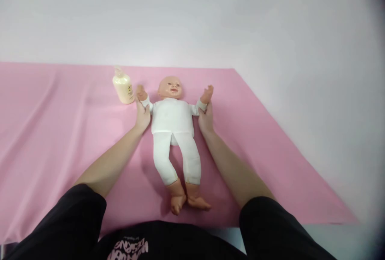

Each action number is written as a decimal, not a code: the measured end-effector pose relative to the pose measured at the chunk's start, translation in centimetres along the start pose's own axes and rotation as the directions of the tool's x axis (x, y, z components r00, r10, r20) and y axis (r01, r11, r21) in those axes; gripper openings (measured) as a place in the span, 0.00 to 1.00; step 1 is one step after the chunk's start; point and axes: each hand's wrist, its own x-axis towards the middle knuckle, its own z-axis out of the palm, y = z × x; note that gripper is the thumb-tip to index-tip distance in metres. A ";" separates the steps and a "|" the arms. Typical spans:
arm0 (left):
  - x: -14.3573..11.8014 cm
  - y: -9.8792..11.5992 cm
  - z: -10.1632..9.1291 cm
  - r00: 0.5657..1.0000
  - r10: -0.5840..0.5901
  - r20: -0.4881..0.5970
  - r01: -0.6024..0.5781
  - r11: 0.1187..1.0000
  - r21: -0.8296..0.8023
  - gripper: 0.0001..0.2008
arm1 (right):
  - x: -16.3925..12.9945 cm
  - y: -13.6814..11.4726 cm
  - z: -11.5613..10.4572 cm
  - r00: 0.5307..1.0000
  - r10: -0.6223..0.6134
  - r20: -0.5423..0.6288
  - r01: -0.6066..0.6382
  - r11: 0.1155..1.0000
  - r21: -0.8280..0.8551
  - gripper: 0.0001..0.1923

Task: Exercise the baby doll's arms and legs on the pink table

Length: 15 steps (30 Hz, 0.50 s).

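Observation:
A baby doll (173, 121) in a white top and white leggings lies face up on a pink sheet (255, 144), head away from me and bare feet toward me. My left hand (142, 115) grips the doll's arm on the left side, just below its raised hand. My right hand (205, 116) grips the doll's other arm at the sleeve. Both doll arms are spread outward and up.
A cream lotion pump bottle (123, 87) stands on the sheet just left of the doll's head, close to my left hand. The sheet's right edge runs diagonally toward me. A pale wall rises behind.

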 end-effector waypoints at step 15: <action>0.5 -1.7 -0.1 0.918 0.238 0.316 -0.342 0.879 0.331 0.27 | -1.1 -1.2 0.5 0.992 -0.001 0.127 0.012 0.996 -0.088 0.25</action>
